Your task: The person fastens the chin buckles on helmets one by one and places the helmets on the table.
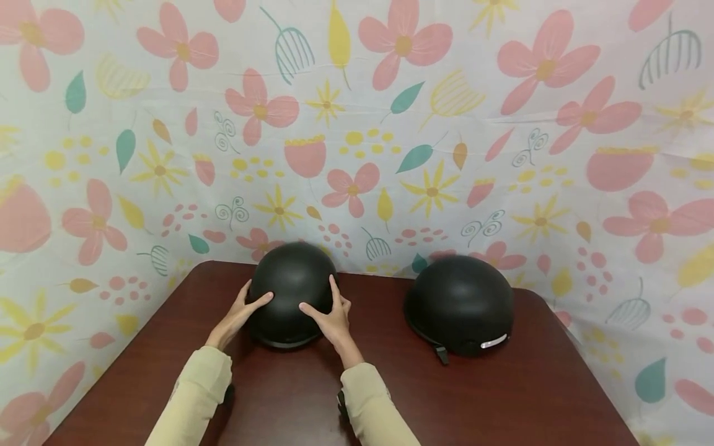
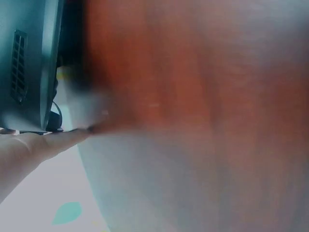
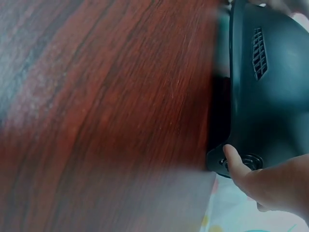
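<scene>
A matte black helmet (image 1: 292, 272) is held between both hands above the left part of the table. My left hand (image 1: 238, 313) grips its left side, thumb across the near face. On the opposite side, my right hand (image 1: 334, 319) holds it with thumb and fingers spread around the shell. The left wrist view catches a side vent of this helmet (image 2: 31, 58) and a finger along its lower edge. In the right wrist view, a finger of the right hand (image 3: 275, 186) presses by a round fitting near the rim of the helmet (image 3: 285, 106).
A second black helmet (image 1: 460, 303) rests on the right part of the dark reddish-brown wooden table (image 1: 480, 402). It has a silver label (image 1: 494, 341) and a dangling strap buckle (image 1: 441, 354). Flower-patterned cloth (image 1: 357, 124) hangs right behind the table.
</scene>
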`<state>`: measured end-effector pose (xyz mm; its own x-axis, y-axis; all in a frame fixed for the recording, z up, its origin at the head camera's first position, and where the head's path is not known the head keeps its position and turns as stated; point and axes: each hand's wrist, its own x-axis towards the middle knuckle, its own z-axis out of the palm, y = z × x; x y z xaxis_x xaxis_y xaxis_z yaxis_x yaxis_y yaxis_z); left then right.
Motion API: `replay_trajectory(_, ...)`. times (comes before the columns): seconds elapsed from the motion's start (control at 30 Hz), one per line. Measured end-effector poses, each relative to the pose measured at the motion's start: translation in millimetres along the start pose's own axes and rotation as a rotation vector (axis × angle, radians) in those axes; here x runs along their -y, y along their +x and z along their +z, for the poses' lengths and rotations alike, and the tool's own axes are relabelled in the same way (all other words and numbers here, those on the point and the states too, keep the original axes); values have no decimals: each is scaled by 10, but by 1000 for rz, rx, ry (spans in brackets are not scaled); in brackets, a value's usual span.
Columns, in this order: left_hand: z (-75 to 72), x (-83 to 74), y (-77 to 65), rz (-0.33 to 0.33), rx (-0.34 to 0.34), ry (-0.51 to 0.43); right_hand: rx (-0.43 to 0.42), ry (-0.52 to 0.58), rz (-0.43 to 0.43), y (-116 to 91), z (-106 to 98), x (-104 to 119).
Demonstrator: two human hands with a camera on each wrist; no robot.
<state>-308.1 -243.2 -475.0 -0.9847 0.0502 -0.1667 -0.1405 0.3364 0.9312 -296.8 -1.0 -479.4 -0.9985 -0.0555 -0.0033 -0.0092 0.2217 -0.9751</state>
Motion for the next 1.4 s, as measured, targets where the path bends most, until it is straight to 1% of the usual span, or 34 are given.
replay_trajectory(0.13, 22, -81, 30, 11, 1, -14, 2, 26, 3, -3, -32, -10)
replay_trajectory(0.2, 23, -113, 22, 11, 3, -3, -4, 27, 4, -8, -25, -10)
replay_trajectory(0.37, 3, -206, -5, 12, -13, 70, -30, 36, -1, -21, 16, -36)
replay_trajectory(0.53, -23, -333, -2, 31, -30, 139, -44, 88, -35, -14, 23, -69)
replay_trajectory(0.63, -34, -421, -25, 51, -28, 160, -27, 156, -43, -16, -8, -86)
replay_trajectory(0.8, -61, -551, -73, 85, -23, 191, 47, 319, -40, -25, -71, -90)
replay_trajectory(0.9, -71, -584, -79, 100, -31, 197, 84, 362, -48, -45, -111, -17)
replay_trajectory(0.97, -77, -587, -95, 102, -42, 197, 101, 363, -49, -84, -136, 56)
replay_trajectory(1.07, -82, -575, -118, 94, -59, 200, 119, 337, -63, -147, -176, 161)
replay_trajectory(1.17, -79, -565, -128, 94, -74, 204, 129, 311, -75, -167, -210, 207)
replay_trajectory(1.3, -80, -572, -121, 121, -85, 221, 136, 275, -73, -98, -249, 169)
replay_trajectory(1.37, -80, -590, -115, 135, -82, 229, 111, 218, -94, -39, -267, 108)
replay_trajectory(1.4, -75, -606, -117, 140, -81, 236, 95, 188, -101, -37, -290, 124)
